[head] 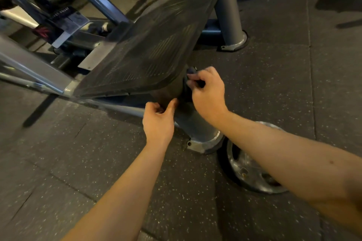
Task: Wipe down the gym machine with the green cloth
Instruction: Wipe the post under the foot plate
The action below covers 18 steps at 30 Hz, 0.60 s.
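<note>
head view: the gym machine's ribbed black footplate [141,49] tilts across ten to one o'clock. at its five o'clock corner the right hand [207,92] curls tight round a dark bundle [191,71], too dim to say whether it is the green cloth. just below, the left hand [158,121] has bent fingers and its thumb on the plate's edge; whether it holds anything i cannot tell. a weight plate [248,174] lies on the floor [78,162] at four o'clock.

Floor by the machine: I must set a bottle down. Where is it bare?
Bare rubber floor left of the left hand; more right of the far post. Crowded at the near post base and weight plate.
</note>
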Each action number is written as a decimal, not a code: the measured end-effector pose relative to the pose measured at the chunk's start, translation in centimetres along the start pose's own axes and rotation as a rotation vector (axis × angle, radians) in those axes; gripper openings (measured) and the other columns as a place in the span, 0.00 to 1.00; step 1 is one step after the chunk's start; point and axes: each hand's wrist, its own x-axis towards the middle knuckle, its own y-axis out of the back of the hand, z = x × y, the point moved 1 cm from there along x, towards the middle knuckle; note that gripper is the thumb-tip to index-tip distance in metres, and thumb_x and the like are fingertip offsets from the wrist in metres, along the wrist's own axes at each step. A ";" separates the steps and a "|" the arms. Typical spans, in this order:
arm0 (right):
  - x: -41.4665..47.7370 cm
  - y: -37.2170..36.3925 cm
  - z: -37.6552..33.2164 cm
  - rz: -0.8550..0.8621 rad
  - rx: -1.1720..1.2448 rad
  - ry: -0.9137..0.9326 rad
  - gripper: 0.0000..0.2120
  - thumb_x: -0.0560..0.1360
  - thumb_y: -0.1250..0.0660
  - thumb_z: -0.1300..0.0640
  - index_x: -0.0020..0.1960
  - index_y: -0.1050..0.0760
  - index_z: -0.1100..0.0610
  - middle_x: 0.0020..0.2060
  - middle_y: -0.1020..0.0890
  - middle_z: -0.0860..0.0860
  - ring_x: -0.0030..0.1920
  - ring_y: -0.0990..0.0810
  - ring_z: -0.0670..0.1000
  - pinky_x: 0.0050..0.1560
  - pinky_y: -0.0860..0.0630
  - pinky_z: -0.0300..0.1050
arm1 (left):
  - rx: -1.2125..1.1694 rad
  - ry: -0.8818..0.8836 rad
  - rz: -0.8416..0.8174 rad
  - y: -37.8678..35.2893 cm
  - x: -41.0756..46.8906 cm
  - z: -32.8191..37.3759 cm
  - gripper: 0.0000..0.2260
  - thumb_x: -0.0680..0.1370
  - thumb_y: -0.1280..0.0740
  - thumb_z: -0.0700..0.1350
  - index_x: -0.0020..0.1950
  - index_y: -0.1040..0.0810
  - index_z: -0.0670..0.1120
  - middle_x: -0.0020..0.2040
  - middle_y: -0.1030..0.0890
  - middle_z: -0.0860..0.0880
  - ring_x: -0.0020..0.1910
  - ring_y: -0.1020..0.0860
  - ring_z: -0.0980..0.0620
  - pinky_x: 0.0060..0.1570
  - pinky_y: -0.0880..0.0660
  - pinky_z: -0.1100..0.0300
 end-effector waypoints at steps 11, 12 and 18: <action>-3.1 0.2 4.8 -0.126 -0.186 -0.201 0.04 0.77 0.29 0.62 0.50 0.19 0.56 0.50 0.25 0.50 0.52 0.22 0.50 0.53 0.26 0.44 | 0.029 0.021 -0.011 0.3 0.0 0.8 0.19 0.72 0.23 0.60 0.54 0.25 0.52 0.48 0.19 0.51 0.47 0.17 0.52 0.50 0.17 0.48; -2.2 0.4 3.5 -0.086 -0.142 -0.125 0.05 0.77 0.29 0.62 0.52 0.19 0.55 0.51 0.24 0.50 0.52 0.22 0.48 0.54 0.24 0.43 | 0.035 0.018 -0.021 0.4 -0.1 0.7 0.18 0.73 0.23 0.59 0.53 0.25 0.52 0.47 0.18 0.51 0.46 0.17 0.52 0.50 0.17 0.48; 1.8 -0.4 -1.2 0.021 0.110 0.060 0.13 0.79 0.32 0.61 0.63 0.25 0.51 0.58 0.21 0.46 0.60 0.24 0.40 0.60 0.29 0.29 | 0.042 -0.018 -0.041 0.7 -0.1 0.5 0.14 0.75 0.24 0.56 0.52 0.25 0.52 0.45 0.17 0.50 0.44 0.16 0.53 0.48 0.16 0.48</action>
